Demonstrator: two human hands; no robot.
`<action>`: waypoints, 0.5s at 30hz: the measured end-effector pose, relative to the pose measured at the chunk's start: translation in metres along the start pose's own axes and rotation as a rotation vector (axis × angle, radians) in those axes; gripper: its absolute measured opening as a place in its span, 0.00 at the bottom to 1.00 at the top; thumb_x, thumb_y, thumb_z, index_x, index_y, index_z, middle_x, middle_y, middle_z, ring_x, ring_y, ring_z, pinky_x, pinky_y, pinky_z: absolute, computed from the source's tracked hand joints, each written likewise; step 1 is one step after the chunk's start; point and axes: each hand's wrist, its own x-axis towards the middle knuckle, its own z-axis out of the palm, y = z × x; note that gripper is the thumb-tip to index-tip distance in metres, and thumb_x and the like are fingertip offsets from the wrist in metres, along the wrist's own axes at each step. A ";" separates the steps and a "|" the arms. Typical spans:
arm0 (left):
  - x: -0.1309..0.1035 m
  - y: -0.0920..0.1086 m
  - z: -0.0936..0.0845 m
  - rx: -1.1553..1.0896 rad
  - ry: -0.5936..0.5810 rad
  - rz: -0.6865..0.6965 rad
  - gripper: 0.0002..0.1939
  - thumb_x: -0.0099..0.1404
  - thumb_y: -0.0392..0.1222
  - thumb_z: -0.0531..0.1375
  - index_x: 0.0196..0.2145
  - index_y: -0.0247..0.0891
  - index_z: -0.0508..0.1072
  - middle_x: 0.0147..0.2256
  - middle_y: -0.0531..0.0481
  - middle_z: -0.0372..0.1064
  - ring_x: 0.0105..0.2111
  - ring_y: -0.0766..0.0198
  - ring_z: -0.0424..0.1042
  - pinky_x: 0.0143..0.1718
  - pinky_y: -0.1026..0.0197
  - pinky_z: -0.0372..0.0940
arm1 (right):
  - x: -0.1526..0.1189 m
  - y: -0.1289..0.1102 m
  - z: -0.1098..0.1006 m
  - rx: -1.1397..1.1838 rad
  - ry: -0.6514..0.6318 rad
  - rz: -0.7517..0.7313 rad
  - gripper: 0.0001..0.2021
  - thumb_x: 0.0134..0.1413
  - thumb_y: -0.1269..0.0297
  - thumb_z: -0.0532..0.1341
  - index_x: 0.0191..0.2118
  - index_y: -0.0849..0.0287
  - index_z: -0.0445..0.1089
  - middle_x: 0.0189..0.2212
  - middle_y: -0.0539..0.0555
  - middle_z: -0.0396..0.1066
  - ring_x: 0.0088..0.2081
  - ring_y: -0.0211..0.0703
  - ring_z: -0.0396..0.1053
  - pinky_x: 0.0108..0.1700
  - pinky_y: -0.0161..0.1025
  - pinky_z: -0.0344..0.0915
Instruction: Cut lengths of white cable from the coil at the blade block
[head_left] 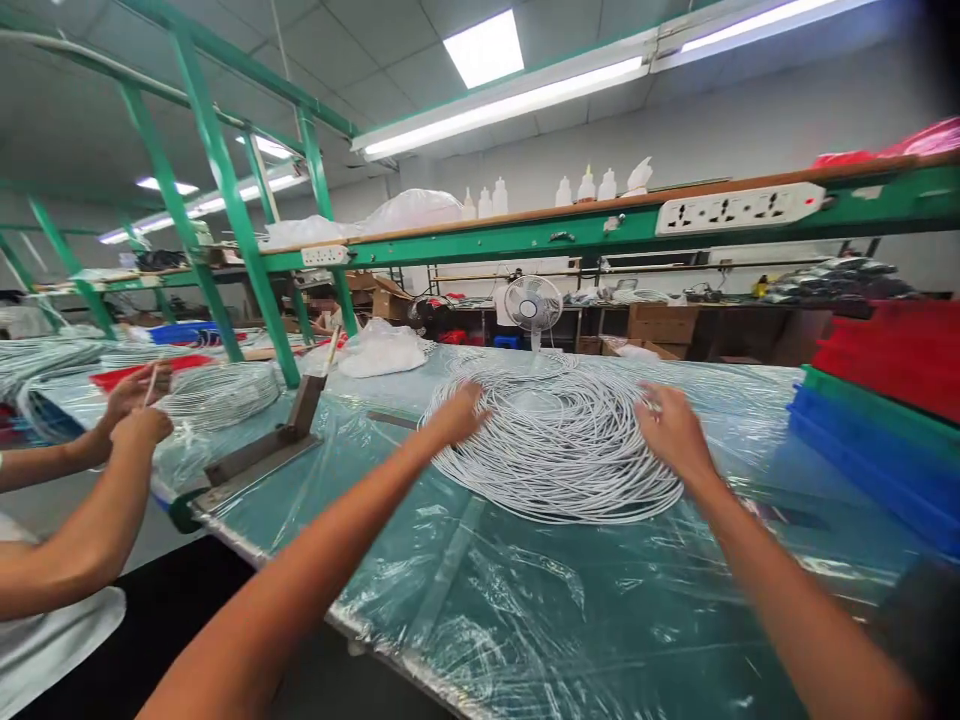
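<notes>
Desk (525, 620): wrinkled clear film covers the green top, so the coil can slide if pushed hard.
Left hand (459, 415): spread flat on the coil's 9 o'clock rim, gripping nothing.
Right hand (675, 432): fingers loosely curled over the 3 o'clock rim, touching the strands.
White cable coil (559, 450): lies flat mid-desk between both hands; press evenly from both sides to keep loops stacked.
Co-worker's hands (135, 405): at 9 o'clock, well apart, pinching a thin strand.
Fan (532, 305): far, at 12 o'clock.
</notes>
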 end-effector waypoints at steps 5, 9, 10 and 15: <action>-0.157 0.033 0.073 0.043 -0.279 0.286 0.30 0.60 0.37 0.71 0.56 0.39 0.64 0.59 0.48 0.45 0.57 0.54 0.51 0.61 0.52 0.55 | -0.136 0.009 0.036 -0.063 -0.524 -0.465 0.09 0.56 0.70 0.49 0.36 0.56 0.66 0.37 0.56 0.67 0.39 0.43 0.67 0.41 0.40 0.65; -0.273 0.051 0.081 0.063 -0.193 0.145 0.29 0.67 0.31 0.54 0.63 0.35 0.52 0.61 0.44 0.38 0.61 0.53 0.42 0.63 0.46 0.49 | -0.181 0.011 0.046 -0.193 -0.890 -0.461 0.08 0.51 0.73 0.49 0.30 0.57 0.63 0.31 0.53 0.66 0.30 0.40 0.65 0.35 0.38 0.62; -0.287 0.055 0.074 0.059 -0.151 0.114 0.27 0.67 0.30 0.51 0.63 0.35 0.53 0.61 0.44 0.39 0.61 0.53 0.42 0.63 0.45 0.49 | -0.181 0.012 0.047 -0.197 -0.914 -0.443 0.08 0.51 0.73 0.49 0.30 0.57 0.63 0.31 0.53 0.67 0.31 0.41 0.65 0.35 0.38 0.61; -0.279 0.061 0.011 0.190 0.156 0.073 0.19 0.71 0.29 0.45 0.58 0.37 0.57 0.59 0.43 0.44 0.60 0.52 0.47 0.61 0.45 0.50 | -0.165 0.018 0.049 -0.121 -0.922 -0.384 0.08 0.51 0.67 0.49 0.29 0.57 0.63 0.28 0.53 0.68 0.30 0.42 0.66 0.35 0.40 0.61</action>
